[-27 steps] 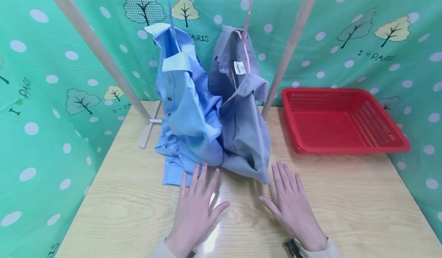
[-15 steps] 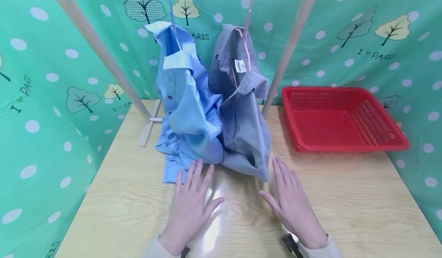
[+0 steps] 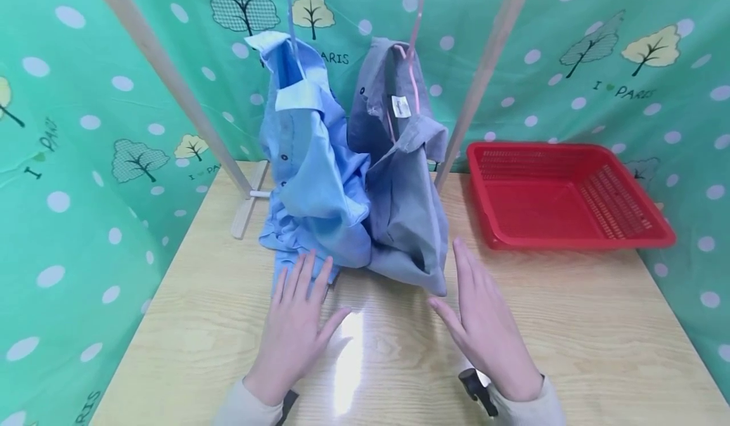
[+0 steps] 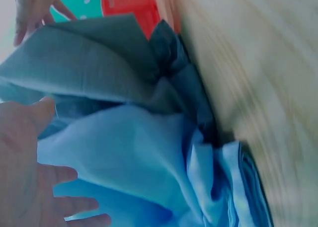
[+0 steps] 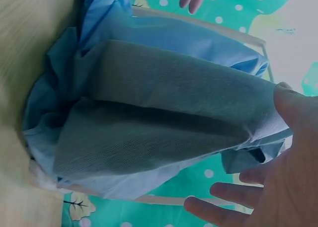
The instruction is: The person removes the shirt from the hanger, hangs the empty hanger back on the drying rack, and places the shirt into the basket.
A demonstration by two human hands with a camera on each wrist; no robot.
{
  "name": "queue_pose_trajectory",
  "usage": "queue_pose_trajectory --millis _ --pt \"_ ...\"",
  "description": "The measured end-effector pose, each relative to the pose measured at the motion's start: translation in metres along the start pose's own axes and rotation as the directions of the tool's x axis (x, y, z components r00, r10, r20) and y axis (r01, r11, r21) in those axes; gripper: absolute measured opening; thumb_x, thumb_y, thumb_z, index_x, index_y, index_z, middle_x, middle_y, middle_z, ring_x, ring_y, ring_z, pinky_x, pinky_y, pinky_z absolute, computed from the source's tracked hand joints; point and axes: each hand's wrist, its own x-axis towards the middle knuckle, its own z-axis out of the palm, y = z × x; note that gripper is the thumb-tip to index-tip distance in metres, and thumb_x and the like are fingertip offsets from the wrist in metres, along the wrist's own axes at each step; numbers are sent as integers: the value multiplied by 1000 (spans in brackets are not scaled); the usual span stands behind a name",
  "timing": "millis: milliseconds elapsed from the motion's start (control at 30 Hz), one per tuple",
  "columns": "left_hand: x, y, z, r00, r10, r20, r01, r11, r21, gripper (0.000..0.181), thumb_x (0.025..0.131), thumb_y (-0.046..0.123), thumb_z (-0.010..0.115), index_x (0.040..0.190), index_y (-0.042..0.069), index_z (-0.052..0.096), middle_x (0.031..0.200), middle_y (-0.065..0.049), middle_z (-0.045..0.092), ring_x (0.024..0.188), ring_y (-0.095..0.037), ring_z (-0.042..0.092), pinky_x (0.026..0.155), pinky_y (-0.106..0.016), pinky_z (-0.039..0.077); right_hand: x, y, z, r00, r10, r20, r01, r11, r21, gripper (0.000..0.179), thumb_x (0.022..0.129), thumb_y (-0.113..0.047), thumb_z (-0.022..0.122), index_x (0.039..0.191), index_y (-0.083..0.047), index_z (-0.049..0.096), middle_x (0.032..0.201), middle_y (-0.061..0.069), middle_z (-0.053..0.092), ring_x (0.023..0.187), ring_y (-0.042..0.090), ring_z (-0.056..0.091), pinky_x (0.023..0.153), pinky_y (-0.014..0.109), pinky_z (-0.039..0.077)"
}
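Left hand (image 3: 293, 336), right hand (image 3: 490, 334) spread wide near shirts (image 3: 405, 217) — pink hanger (image 3: 411, 51) head view only.

A light-blue shirt (image 3: 316, 198) and a grey shirt (image 3: 407, 210) hang touching, side by side

The light-blue shirt, on a blue hanger (image 3: 289, 7), has a collar standing open, small dark buttons and lower fabric bunched in creases on the wooden table (image 3: 194, 324). The grey shirt, on a pink hanger (image 3: 420, 9), gapes at the neck, showing a white label; its lower front droops to a corner.
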Motion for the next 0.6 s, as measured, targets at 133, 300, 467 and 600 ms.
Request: queue_pose_trajectory --millis 133,300,467,600 --pt "7 -11 -5 1000 3 -11 -3 1000 12 74 100 61 37 155 11 31 159 -21 30 146 -39 28 118 -58 24 8 -4 -5 999 -3 -34 4 1000 18 90 93 -36 65 159 -8 11 159 17 31 140 36 38 113 51 33" --pt "15 -23 -12 999 -5 -49 3 1000 -24 70 101 58 38 151 8 38 157 -22 32 143 -39 33 117 -57 25 20 -13 -15 996 -1 -91 6 998 56 85 95 -41 61 159 -8 14 157 16 34 141 35 38 115 48 32" --pt "26 -36 -18 995 -44 -88 36 995 -90 68 100 48 52 150 5 39 156 -21 35 142 -39 36 115 -57 30 30 -22 -24 991 -14 -137 25 997 80 82 98 -46 56 159 -9 15 156 13 38 140 29 40 116 41 33" --pt "40 -46 -28 991 -85 -102 71 989 -128 67 97 38 62 150 5 38 156 -20 36 139 -39 39 113 -57 33 36 -29 -28 988 -42 -147 54 995 81 82 98 -46 56 159 -10 16 155 12 39 138 28 42 115 39 34"
